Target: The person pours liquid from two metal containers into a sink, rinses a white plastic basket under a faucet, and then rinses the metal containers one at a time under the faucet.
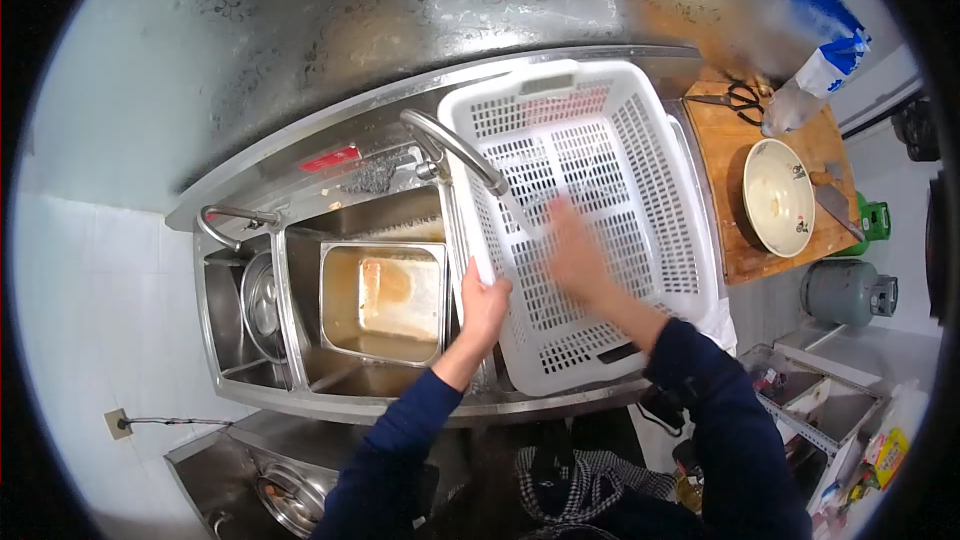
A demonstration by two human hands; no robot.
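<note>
A large white plastic basket [690, 230] with slotted sides and floor sits tilted over the right part of the steel sink. My left hand [484, 306] is closed round its left rim. Inside the basket, my right hand [577, 248] is smeared by motion, and its fingers cannot be made out. A curved faucet [455, 145] reaches over the basket's left side, with a stream of water beneath its spout near my right hand.
Left of the basket, a steel pan [384, 300] lies in the middle basin. A wooden board [715, 140] at the right bears a bowl [778, 198], scissors [742, 103] and a cleaver [838, 210]. A grey gas cylinder [838, 292] stands beyond it.
</note>
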